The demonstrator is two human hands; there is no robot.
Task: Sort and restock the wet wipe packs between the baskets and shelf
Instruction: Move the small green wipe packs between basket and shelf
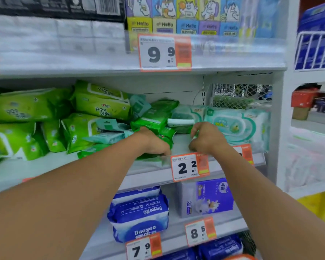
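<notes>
Now left hand [154,145] fingers curled on dark-green wipe packs [154,117]; right hand [206,137] beside.

White metal shelving [176,71] fills the shop aisle, its edges carrying orange-and-white price tags [165,52]. A perforated back panel [240,96] shows behind the middle tier. To the right stands another white rack [311,76] with a wire basket [315,51], under even, bright light.

both arms outstretched, left grip [154,143] and right grip [204,137] curled.
</notes>
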